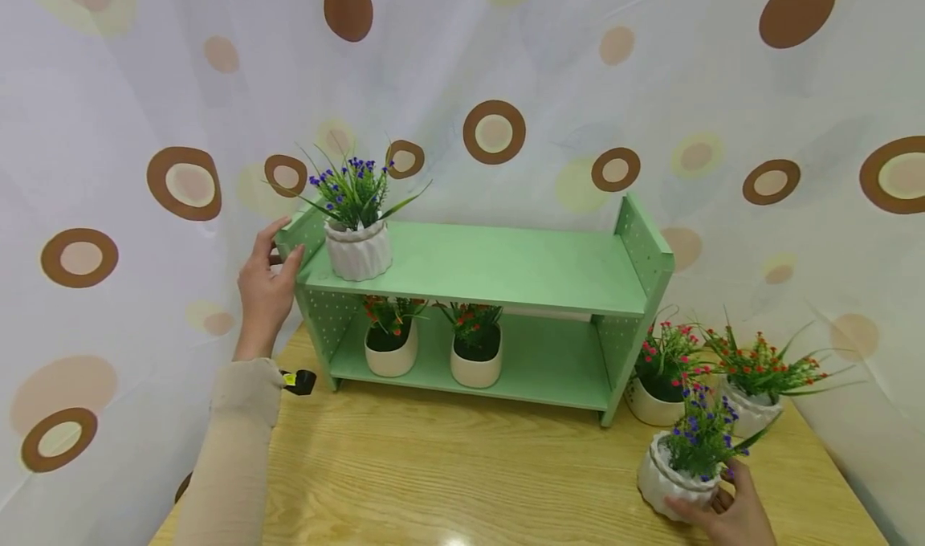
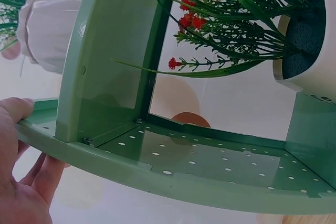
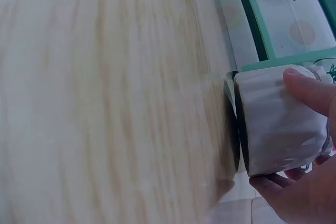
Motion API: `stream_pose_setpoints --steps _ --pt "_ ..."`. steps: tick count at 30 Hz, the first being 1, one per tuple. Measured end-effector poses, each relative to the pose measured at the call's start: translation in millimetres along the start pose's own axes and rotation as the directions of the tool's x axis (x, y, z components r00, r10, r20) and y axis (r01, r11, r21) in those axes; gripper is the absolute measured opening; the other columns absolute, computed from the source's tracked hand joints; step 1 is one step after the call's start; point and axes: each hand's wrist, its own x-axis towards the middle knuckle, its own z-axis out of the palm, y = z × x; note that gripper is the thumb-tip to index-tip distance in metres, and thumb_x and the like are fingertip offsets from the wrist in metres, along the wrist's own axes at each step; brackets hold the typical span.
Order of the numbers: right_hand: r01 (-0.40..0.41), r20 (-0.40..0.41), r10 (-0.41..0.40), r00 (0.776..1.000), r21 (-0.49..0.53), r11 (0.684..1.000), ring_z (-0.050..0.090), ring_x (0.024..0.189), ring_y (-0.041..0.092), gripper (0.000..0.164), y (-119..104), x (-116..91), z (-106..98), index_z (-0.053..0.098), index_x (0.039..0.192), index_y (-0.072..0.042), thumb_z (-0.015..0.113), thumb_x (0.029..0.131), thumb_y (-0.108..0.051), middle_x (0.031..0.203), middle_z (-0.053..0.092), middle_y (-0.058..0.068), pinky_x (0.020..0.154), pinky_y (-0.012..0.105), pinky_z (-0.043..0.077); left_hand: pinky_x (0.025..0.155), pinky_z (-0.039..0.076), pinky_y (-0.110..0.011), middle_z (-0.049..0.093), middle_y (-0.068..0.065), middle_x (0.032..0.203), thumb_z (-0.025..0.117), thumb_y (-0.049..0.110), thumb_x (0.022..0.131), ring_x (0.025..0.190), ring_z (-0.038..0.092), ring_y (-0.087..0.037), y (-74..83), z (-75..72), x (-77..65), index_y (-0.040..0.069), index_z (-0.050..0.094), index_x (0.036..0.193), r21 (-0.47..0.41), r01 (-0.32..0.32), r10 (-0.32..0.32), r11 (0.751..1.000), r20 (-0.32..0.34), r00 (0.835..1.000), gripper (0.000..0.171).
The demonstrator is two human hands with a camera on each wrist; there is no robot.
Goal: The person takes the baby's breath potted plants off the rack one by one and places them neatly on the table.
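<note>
Left hand [image 1: 267, 277]: fingers closed narrowly on the green rack's [image 1: 506, 265] upper left end, thumb one side, others opposite. Just beside, on top: upright white pot [image 1: 359, 250], purple flowers. Lower level: two cream pots [image 1: 391, 360], red flowers. Right of rack, on the surface [image 1: 448, 466]: pink-flowered pot [image 1: 654, 405]. Nearer: second white pot [image 1: 665, 482], purple flowers, gripped by the right hand [image 1: 737, 510], fingers spread to its width; base contact unclear. Behind, rightmost: orange-flowered pot [image 1: 755, 413].
</note>
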Motion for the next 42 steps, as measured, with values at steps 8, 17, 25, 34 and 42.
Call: stream_pose_setpoints --steps 8,17,25,34,42 --pt "0.001 -0.037 -0.002 0.999 -0.03 1.0 0.062 0.117 0.036 0.12 6.0 -1.6 2.5 0.002 0.158 0.008 0.083 0.087 -0.045 0.152 0.025 0.037 0.078 0.026 0.055 0.07 0.043 -0.02 0.067 -0.017 0.131 0.059 0.034 0.106 0.105 0.067 -0.037 2.3 -0.3 2.4 0.031 0.049 0.152 -0.001 0.0 0.0 1.0 0.009 1.0 0.048" --pt "-0.01 -0.011 0.011 1.0 0.079 0.997 0.061 0.104 0.005 0.113 12.8 1.7 5.0 0.007 0.162 0.001 0.084 0.088 -0.038 0.16 0.024 0.032 0.082 0.026 0.057 0.071 0.043 -0.022 0.067 -0.017 0.13 0.059 0.034 0.106 0.105 0.068 -0.037 0.6 0.3 1.6 0.03 0.05 0.152 0.01 0.004 -0.004 1.0 0.007 1.0 0.048" --pt "-0.038 -0.014 0.039 0.999 0.076 0.996 0.065 0.114 0.025 0.121 12.4 1.5 6.3 0.001 0.162 0.003 0.085 0.086 -0.04 0.16 0.022 0.034 0.083 0.029 0.058 0.07 0.043 -0.022 0.068 -0.017 0.129 0.059 0.034 0.105 0.103 0.068 -0.038 0.9 0.4 0.0 0.03 0.05 0.152 0.012 0.001 -0.001 1.0 0.002 1.0 0.047" --pt "-0.051 -0.023 0.052 0.998 0.05 0.997 0.039 0.139 0.057 0.128 12.2 0.8 7.2 -0.005 0.161 0.006 0.084 0.086 -0.046 0.161 0.012 0.039 0.085 0.033 0.056 0.07 0.043 -0.02 0.067 -0.017 0.131 0.059 0.034 0.105 0.103 0.067 -0.037 0.3 0.4 0.1 0.031 0.05 0.152 0.014 0.005 -0.005 1.0 0.0 1.0 0.048" --pt "-0.083 -0.008 0.084 0.996 0.082 0.993 0.027 0.143 0.062 0.131 13.6 -0.1 6.8 -0.013 0.16 0.006 0.081 0.088 -0.049 0.162 0.001 0.042 0.105 0.055 0.049 0.068 0.042 -0.017 0.067 -0.017 0.129 0.059 0.034 0.105 0.101 0.067 -0.034 1.3 -0.5 -0.6 0.031 0.05 0.152 0.009 0.008 -0.008 1.0 -0.002 1.0 0.047"
